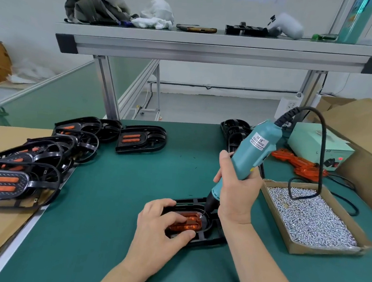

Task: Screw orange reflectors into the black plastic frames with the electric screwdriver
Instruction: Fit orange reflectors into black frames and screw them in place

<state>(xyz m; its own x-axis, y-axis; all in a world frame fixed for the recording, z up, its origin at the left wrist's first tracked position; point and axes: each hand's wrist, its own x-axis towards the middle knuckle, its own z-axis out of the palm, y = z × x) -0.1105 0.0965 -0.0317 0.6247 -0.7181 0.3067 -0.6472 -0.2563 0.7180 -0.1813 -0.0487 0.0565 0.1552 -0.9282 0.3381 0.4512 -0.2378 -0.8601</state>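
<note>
Well left of the left grip (163,225), finished frames (25,171) are piled on the table (117,202). That grip pinches the orange reflector (195,227), which is seated in the black frame (207,238) under its fingers. Just to its right, the right grip (237,191) clasps the electric screwdriver (254,152), tilted, with its tip on the reflector's far right corner. Right of this grip is the screw tray (324,250).
</note>
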